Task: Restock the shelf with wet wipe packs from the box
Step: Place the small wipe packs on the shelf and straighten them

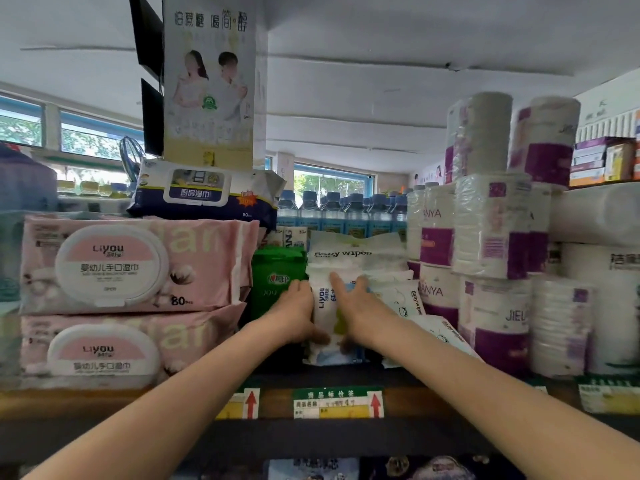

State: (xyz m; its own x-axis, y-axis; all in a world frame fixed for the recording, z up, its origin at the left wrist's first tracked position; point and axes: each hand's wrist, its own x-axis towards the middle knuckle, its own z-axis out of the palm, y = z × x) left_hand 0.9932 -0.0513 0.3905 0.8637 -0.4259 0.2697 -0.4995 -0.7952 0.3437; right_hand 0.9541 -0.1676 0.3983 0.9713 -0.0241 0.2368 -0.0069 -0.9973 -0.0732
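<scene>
Head view: both hands' grip clasps white wipe pack (pixel 327 317); green pack (pixel 273 282) left, tissue rolls (pixel 491 237) right.

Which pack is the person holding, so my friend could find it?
Start at the two big pink wipe packs stacked on the shelf's left. Go right past the green pack to the small white pack standing upright between both hands. It alone has blue "Liyou" lettering running up its side.
</scene>
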